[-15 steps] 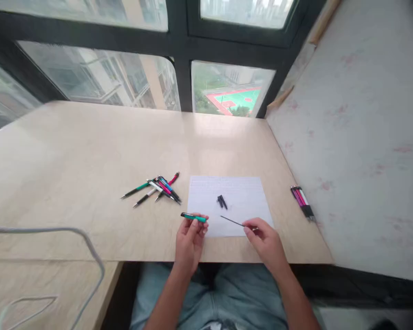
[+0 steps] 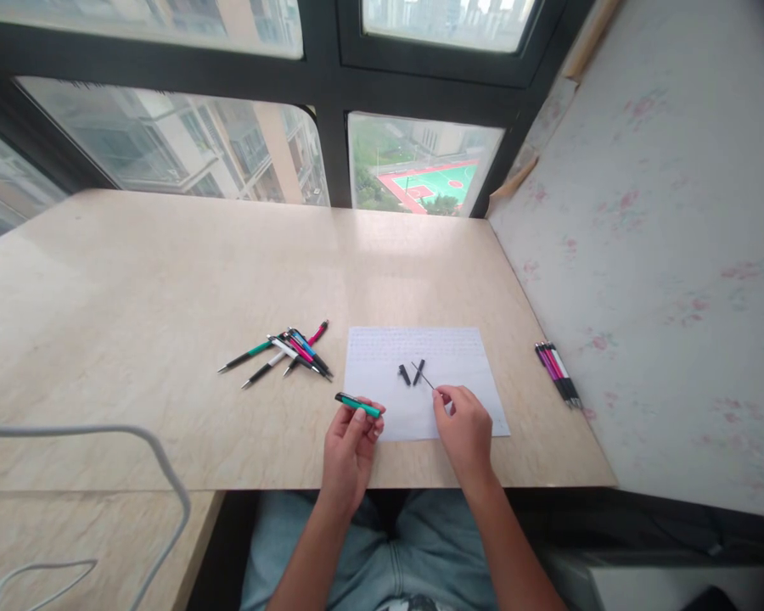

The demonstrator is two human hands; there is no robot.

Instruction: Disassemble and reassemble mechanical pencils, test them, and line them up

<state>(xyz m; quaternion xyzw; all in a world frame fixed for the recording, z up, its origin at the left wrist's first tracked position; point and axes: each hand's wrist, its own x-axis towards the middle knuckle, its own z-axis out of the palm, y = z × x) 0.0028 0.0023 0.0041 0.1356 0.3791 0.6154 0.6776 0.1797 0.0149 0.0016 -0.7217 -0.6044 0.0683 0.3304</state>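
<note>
Both hands are closed in a pinch: the left hand (image 2: 351, 437) grips a green pen barrel (image 2: 365, 408) between thumb and fingers, and the right hand (image 2: 468, 424) pinches a thin dark rod (image 2: 425, 379) by its near end. That one barrel, with a black clip end pointing left, is held at the near left edge of a sheet of paper (image 2: 455, 365); whether anything sits inside it cannot be told. The one rod slants far and left over the sheet, crossing in view the right-hand one of two short black pieces (image 2: 405, 374); whether they touch is unclear. Both pieces lie on the paper, just beside each other, and faint lines run along the sheet's far part. Left of the sheet is a crossed pile of pens (image 2: 299, 348), at least six, in green, white, pink and blue, overlapping too much for a sure count. Well to the right, a row of three or four pens (image 2: 556, 371), purple, pink and white with black grips, lies side by side near the flower-patterned wall (image 2: 675, 255). All rest on one pale counter (image 2: 178, 280), with a grey cable (image 2: 70, 431) curving at near left and a dark window frame (image 2: 331, 85) along the far side.
</note>
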